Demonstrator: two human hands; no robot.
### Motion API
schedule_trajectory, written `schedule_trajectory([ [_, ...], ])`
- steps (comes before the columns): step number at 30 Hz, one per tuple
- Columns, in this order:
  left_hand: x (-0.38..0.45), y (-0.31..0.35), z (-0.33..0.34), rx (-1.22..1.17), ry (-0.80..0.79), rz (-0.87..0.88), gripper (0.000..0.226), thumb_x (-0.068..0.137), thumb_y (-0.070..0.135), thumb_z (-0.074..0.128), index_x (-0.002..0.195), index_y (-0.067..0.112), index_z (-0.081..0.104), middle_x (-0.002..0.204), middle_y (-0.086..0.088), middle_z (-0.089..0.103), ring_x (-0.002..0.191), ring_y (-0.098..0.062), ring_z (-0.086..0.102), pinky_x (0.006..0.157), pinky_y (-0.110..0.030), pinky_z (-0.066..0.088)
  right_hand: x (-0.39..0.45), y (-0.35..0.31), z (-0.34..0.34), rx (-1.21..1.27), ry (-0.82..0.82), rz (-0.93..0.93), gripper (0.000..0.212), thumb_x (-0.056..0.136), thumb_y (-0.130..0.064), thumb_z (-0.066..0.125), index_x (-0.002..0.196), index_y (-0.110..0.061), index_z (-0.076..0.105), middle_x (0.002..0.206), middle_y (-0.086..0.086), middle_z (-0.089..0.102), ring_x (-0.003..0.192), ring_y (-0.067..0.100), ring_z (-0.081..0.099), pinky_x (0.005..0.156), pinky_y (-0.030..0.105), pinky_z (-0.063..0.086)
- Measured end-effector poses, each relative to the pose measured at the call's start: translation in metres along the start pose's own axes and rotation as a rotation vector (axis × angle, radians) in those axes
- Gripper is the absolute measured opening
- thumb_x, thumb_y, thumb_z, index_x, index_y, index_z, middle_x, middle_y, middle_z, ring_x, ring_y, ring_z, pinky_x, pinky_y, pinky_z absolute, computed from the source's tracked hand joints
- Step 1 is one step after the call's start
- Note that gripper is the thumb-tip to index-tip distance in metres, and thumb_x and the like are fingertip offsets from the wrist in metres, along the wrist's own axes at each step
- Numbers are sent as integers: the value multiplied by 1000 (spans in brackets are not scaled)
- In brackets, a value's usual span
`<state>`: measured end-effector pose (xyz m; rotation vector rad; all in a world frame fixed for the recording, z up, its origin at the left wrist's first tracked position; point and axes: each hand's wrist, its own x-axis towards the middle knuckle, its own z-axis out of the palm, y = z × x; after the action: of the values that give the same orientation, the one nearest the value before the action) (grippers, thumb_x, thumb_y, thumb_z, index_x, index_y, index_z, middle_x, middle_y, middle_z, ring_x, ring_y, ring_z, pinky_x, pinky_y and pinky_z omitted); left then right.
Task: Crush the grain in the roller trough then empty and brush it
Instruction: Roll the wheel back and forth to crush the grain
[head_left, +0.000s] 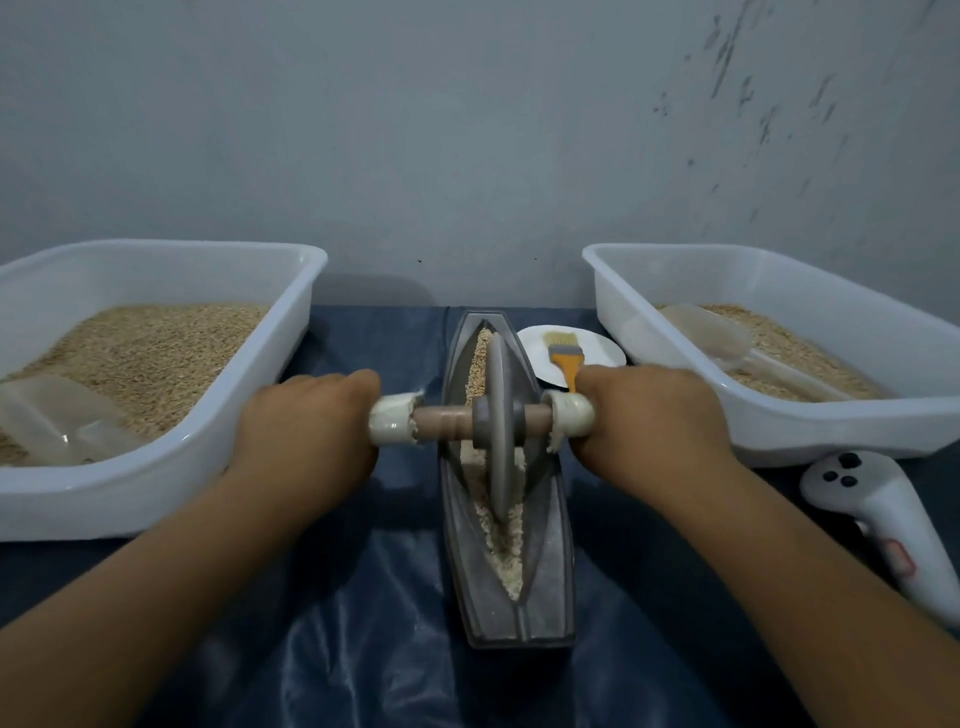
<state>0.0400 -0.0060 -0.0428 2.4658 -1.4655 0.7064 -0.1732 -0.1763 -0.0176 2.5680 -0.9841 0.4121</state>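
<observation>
Wall (467, 130): plain, pale grey-blue, matt; rose beyond both hands and filled the upper view. No window or fitting showed in it.
Marks (753, 104): dark scuffs and streaks, scattered on the wall high above the right hand (649, 415).
Table covering (363, 649): dark blue glossy sheet, creased, spread under and nearer than the left hand (306, 421); pale sheen along its folds.
Light: dim, cool, even; a soft shadow (384, 291) lay low on the wall beyond the left hand.
</observation>
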Motion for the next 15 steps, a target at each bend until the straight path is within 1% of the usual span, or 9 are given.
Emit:
schedule_trajectory([
  [2,24,-1,10,-2,-5,-21,18,74,22,65,77,27,48,62,7,51,58,-17,52,54,-30,46,27,0,14,42,-26,24,11,71,-31,58,79,-27,52,58,-8,41,57,19,42,50,28,20],
  [3,38,-2,16,-10,-12,-26,19,75,22,65,77,28,48,62,7,50,58,-18,52,54,-29,43,41,1,20,59,-47,32,11,69,-29,58,77,-25,51,60,-8,45,55,18,42,49,27,20],
  [4,51,-3,20,-14,-19,-27,20,75,21,64,77,28,46,61,8,47,58,-18,50,54,-28,40,55,2,25,72,-66,41,12,66,-27,58,72,-24,48,61,-8,47,52,15,41,48,26,19],
  [6,72,-5,26,6,-19,-28,21,76,20,63,77,29,44,59,9,43,57,-18,46,55,-29,35,78,3,32,92,-78,53,18,61,-24,58,65,-24,41,58,-7,46,49,11,38,48,25,18],
  [8,85,-6,31,32,14,-39,19,76,19,63,77,28,46,59,8,42,57,-20,46,56,-29,34,91,4,37,96,-50,63,19,64,-23,56,63,-25,37,56,-7,44,49,12,37,49,26,19],
  [10,86,-5,33,36,37,-46,18,76,19,63,77,26,47,60,7,43,58,-21,47,57,-30,35,92,5,40,85,-17,64,21,67,-23,57,63,-25,36,57,-7,43,51,15,40,50,26,20],
  [12,74,-3,31,36,51,-36,19,76,18,63,75,24,45,60,6,42,57,-21,44,55,-30,32,81,3,39,81,2,46,18,67,-25,60,68,-23,41,58,-8,40,59,19,47,53,27,23],
  [14,56,0,24,25,56,-26,22,76,19,65,74,24,43,61,6,42,56,-21,41,53,-29,31,65,1,35,65,27,26,13,73,-31,62,82,-26,53,60,-8,37,64,21,45,60,30,28],
  [15,46,1,19,19,47,-23,23,76,20,66,74,23,44,62,6,44,56,-20,43,53,-29,34,55,1,31,57,30,22,15,75,-33,61,88,-28,58,60,-8,36,65,21,43,62,30,29],
])
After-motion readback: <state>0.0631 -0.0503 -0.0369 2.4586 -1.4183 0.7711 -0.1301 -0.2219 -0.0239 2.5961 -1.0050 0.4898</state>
